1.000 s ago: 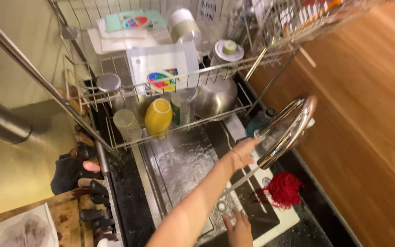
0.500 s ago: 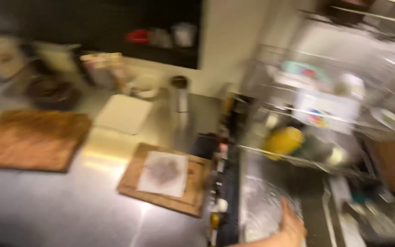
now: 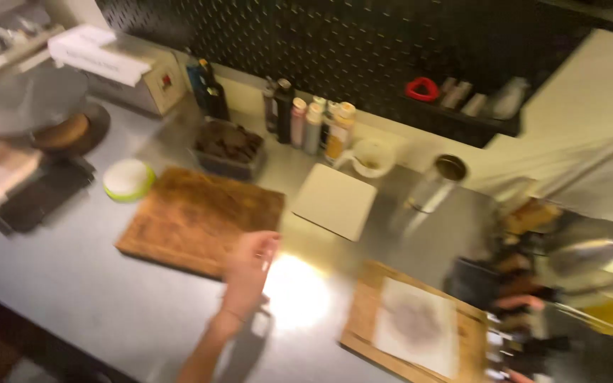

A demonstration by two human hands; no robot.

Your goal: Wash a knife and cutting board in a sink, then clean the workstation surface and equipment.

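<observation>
Reaching over the steel counter [image 3: 72, 298], the left hand [image 3: 248, 266] hovered empty, fingers loosely together, at the near right corner of the large brown wooden chopping board [image 3: 200, 220]; a firm edge grip would suit. The right hand was out of view.

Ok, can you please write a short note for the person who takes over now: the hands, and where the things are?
Left hand: open, holding nothing, at the near right corner of the large wooden board; the blur hides whether it touches.
Right hand: not in view.
Nearby: white square board behind, small wooden board to the right, bearing a stained paper sheet.
Done: nothing picked up. Left: everything on the counter lies untouched.
</observation>
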